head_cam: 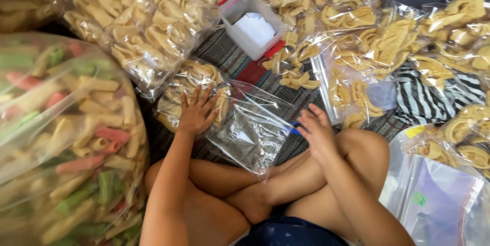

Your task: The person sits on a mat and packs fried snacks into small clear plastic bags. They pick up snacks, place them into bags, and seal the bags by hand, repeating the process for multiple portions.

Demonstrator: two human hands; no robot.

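I sit cross-legged on a striped mat. My left hand (197, 110) lies flat, fingers spread, on a small clear bag of pale yellow curled crackers (178, 90) in front of my knees. The bag's open end (252, 128) stretches right, empty and crinkled, toward my right hand (316, 128). My right hand hovers over my right knee with fingers loosely bent, beside the bag's edge and a small blue object (295, 129); whether it touches either is unclear.
A large bag of green, pink and yellow tube crackers (66, 138) fills the left. Several bags of yellow crackers (143, 21) lie ahead and right. A white plastic box with red clips (252, 24) stands ahead. Empty clear bags (439, 200) are stacked at the lower right.
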